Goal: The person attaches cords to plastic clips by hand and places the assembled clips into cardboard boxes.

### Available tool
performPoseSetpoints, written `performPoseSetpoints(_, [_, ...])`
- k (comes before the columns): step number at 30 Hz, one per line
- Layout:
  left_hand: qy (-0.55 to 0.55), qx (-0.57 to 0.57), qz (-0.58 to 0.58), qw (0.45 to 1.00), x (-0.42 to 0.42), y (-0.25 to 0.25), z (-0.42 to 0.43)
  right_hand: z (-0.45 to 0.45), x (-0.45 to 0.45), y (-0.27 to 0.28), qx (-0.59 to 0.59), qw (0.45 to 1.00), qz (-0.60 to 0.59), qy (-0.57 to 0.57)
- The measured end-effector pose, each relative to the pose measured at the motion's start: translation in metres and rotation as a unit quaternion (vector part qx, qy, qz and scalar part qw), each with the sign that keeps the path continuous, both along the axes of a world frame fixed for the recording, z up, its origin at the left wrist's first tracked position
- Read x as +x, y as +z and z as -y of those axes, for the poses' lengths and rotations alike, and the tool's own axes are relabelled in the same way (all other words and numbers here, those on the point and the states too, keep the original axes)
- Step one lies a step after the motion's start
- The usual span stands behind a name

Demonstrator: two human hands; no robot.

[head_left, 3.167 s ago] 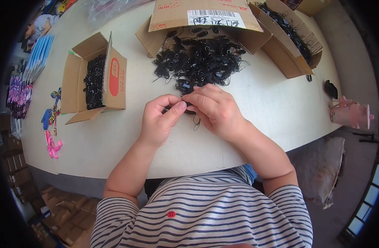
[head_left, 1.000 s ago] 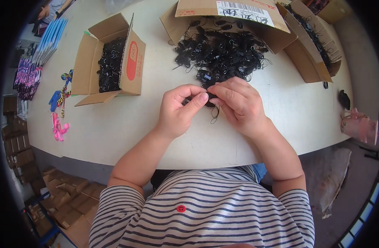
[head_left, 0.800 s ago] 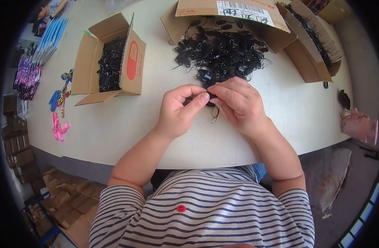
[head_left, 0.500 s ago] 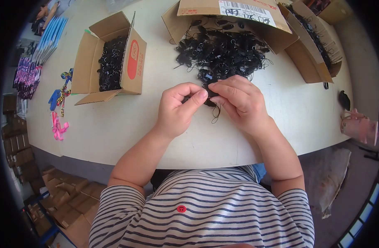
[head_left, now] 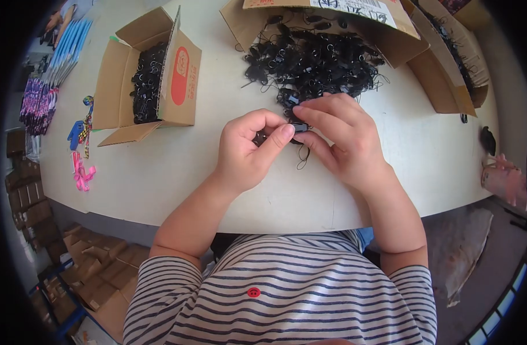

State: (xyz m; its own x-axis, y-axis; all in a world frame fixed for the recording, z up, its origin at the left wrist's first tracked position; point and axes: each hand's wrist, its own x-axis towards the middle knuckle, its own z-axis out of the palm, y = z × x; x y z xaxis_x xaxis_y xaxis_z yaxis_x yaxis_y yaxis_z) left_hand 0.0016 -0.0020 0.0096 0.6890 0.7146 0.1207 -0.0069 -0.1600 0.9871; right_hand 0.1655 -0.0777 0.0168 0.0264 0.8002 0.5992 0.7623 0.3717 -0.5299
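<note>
Between thumb and bent fingers, my left hand pinches a small black piece with a thin cord loop hanging below it. My right hand touches the same piece from the right, its thumb beneath and its fingers raised above, slightly apart. Just beyond both hands lies a pile of black corded pieces, spilling from a large cardboard box. To the left, an open cardboard box with a red mark holds more black pieces. Fingers partly hide what my left hand holds.
Blue and pink straps lie at the table's left side, near stacked blue packets. A long box of black pieces stands at the right, with a pink cup nearer the edge. Part of another person shows far left.
My right hand's fingers have lifted and spread a little, uncovering more of the black piece. My left hand keeps its pinch. The view has shifted slightly, moving the boxes upward in the picture.
</note>
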Motion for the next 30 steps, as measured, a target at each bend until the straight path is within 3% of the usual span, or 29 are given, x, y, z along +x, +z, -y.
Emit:
performPoseSetpoints(5, [0.026, 0.016, 0.027, 0.999, 0.002, -0.005, 0.003, 0.004, -0.002, -0.004, -0.053, 0.997, -0.052, 0.018])
performPoseSetpoints(12, [-0.03, -0.093, 0.027, 0.995, 0.0, -0.002, 0.001, 0.007, -0.006, -0.003, -0.095, 0.982, -0.159, 0.034])
performPoseSetpoints(18, [-0.039, -0.095, 0.073, 0.992, 0.001, 0.0, 0.006, 0.01, -0.011, -0.003, -0.162, 0.929, -0.323, 0.077])
performPoseSetpoints(23, [-0.013, -0.108, 0.066, 0.992, 0.0, -0.005, 0.007, 0.01, -0.01, 0.001, -0.194, 0.92, -0.327, 0.092])
performPoseSetpoints(27, [0.033, 0.079, -0.006, 0.996, 0.0, -0.005, 0.003, 0.011, -0.006, -0.003, -0.241, 0.921, -0.306, 0.024])
performPoseSetpoints(29, [0.073, 0.228, -0.046, 0.97, 0.002, -0.002, 0.003, 0.008, -0.002, -0.001, -0.223, 0.904, -0.366, 0.006])
performPoseSetpoints(30, [0.072, 0.249, -0.051, 0.964, 0.003, -0.003, 0.003, 0.008, 0.0, 0.002, -0.214, 0.894, -0.395, -0.003])
